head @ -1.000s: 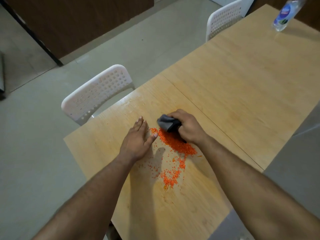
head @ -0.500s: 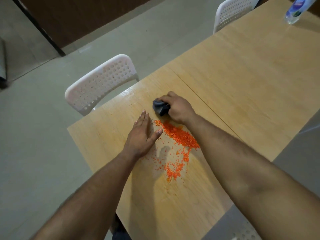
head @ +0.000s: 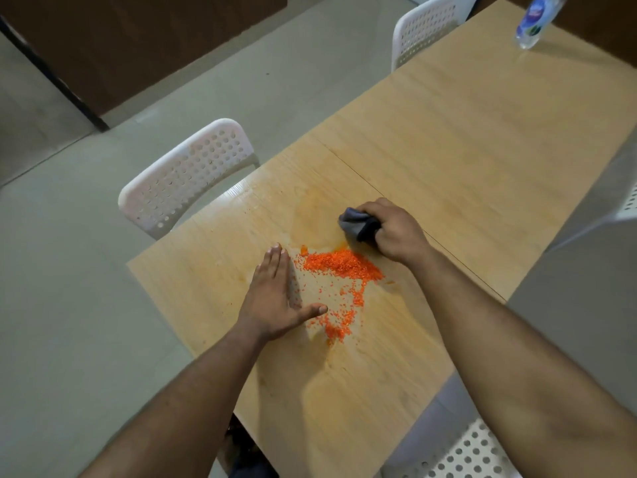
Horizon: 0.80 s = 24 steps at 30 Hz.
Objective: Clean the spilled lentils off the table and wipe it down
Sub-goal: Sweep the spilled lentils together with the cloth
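A spill of small bright-orange lentils (head: 339, 274) lies on the pale wood-grain surface (head: 465, 150) just below the middle of the frame. The grains are densest in a wedge-shaped heap at the top of the spill, then thin into a loose trail that runs down to a smaller cluster at its lower end. Scattered single grains dot the wood to the left of the heap, and faint orange-tinted damp smears mark the wood above and around it.

The right hand (head: 396, 232), right of centre, has its fingers curled tightly round a bunched dark-grey cloth (head: 356, 224), which sticks out to the left of the knuckles and presses on the surface just above the upper right edge of the heap. Whether the cloth touches the grains cannot be told.

The left hand (head: 275, 291), left of the spill, lies flat on the wood, fingers straight and together pointing up the frame, thumb spread out to the right with its tip near the lower trail of lentils. It holds nothing.

A white perforated plastic chair (head: 186, 177) stands at the surface's left edge, a second white chair (head: 427, 29) at the top of the frame, and a clear plastic bottle with a blue label (head: 536, 19) stands in the upper right corner.
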### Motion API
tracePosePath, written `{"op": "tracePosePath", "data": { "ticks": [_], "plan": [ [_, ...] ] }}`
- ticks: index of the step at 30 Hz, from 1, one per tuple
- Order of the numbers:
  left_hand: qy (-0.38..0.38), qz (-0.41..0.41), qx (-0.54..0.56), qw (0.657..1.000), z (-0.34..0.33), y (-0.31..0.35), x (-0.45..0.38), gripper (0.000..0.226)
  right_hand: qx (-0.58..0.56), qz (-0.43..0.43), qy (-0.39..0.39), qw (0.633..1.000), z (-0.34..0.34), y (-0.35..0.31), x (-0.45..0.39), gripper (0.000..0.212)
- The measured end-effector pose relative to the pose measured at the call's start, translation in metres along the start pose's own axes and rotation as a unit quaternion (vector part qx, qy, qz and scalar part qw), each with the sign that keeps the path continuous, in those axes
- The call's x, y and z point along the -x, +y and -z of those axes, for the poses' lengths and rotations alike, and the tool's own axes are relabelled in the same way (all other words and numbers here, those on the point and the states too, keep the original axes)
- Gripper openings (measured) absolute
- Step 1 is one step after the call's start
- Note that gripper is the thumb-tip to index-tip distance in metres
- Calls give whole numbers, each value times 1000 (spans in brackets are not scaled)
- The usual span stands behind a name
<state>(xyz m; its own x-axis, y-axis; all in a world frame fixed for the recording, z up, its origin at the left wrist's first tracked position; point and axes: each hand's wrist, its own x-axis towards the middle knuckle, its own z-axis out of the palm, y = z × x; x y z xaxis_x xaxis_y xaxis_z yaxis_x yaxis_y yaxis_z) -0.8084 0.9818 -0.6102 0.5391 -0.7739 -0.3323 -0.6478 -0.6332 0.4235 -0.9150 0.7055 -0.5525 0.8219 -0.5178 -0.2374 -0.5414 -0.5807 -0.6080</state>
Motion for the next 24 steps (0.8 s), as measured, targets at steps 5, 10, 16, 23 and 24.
{"op": "tracePosePath", "data": {
  "ticks": [5, 10, 16, 23, 24],
  "plan": [
    [-22, 16, -38, 999, -1, 2, -3, 167, 37, -62, 28, 997, -17, 21, 17, 38],
    [-43, 17, -30, 998, 5, 8, -2, 178, 37, -21, -48, 998, -39, -10, 8, 41],
    [-85, -15, -49, 995, 15, 1, 8, 187, 60, 54, -149, 986, -54, -27, 24, 43],
    [-103, -23, -129, 986, 17, 3, 12, 188, -39, -54, 55, 996, -13, 10, 67, 37],
    [-101, -20, -131, 986, 18, 5, 13, 189, -55, -89, 80, 991, -9, 15, 73, 37]
  ]
}}
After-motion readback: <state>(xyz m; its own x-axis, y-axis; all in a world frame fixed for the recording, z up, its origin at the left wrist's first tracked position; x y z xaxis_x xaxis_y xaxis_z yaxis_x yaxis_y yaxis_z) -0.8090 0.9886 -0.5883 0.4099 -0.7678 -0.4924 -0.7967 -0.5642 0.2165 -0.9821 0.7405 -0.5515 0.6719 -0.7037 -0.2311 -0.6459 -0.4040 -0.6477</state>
